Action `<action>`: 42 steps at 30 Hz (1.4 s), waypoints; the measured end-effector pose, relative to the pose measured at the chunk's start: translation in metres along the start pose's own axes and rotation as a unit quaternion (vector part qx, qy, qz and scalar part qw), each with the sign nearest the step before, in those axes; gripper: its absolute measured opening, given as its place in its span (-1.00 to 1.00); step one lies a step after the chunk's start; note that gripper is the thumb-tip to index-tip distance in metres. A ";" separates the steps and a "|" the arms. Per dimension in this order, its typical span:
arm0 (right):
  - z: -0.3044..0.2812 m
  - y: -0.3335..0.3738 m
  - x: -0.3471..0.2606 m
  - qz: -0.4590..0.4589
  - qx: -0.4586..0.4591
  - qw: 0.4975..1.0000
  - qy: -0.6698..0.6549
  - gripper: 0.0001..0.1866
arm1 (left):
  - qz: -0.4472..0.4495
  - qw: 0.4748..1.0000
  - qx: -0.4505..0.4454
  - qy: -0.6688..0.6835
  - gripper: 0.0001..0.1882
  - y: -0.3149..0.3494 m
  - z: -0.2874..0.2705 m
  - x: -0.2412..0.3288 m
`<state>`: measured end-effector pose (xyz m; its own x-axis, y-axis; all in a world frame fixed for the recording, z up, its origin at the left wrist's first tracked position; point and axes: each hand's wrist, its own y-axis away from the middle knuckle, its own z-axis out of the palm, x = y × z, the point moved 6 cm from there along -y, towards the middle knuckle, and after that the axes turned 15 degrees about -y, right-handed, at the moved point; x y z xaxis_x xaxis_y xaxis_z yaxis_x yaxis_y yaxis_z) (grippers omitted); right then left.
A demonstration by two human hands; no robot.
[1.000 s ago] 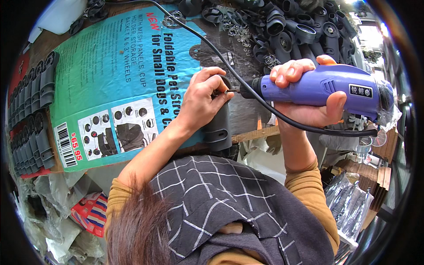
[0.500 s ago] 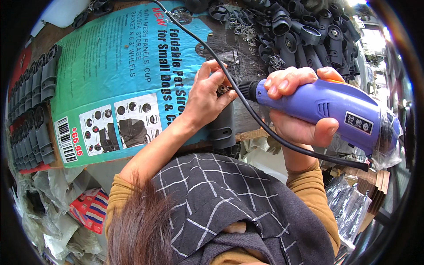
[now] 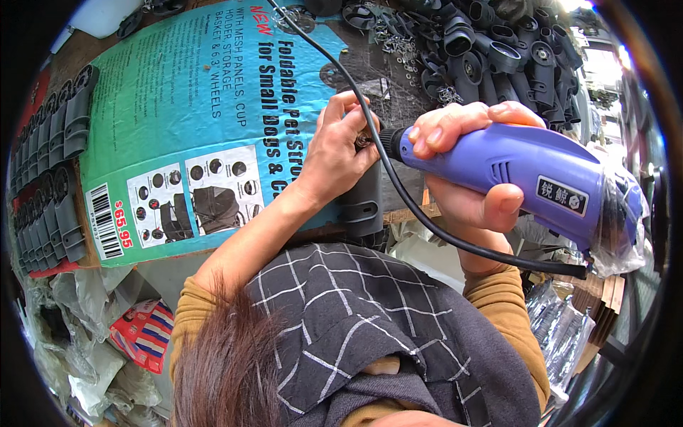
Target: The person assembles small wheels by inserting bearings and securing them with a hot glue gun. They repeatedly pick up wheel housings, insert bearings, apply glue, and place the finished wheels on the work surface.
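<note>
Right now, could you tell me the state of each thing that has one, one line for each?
left hand: fingers closed at the tool's tip, steadying a small part there.
right hand: wrapped around the tool's body.
purple electric screwdriver: held level, tip pointing left, rear end in clear plastic.
black cord: plugged into the tool, looping over the left hand.
grey plastic part: lying under the left hand.
cardboard box: flattened, printed side up.

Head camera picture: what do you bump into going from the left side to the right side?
Row of grey plastic parts → teal cardboard sheet → left hand → right hand → purple power tool
</note>
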<state>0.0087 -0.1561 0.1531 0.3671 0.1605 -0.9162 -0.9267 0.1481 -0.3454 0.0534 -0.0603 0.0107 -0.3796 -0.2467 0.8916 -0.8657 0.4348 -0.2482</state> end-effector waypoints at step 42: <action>0.003 -0.113 0.082 0.000 -0.105 0.943 0.315 -0.37 | 0.057 0.981 0.184 -0.017 -0.76 -0.065 -0.068 0.027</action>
<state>0.1437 -0.1572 0.1179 0.3077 -0.4602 -0.8328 -0.9466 -0.0592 -0.3171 0.1218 -0.0365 0.0763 -0.4860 -0.2465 0.8385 -0.8739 0.1210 -0.4709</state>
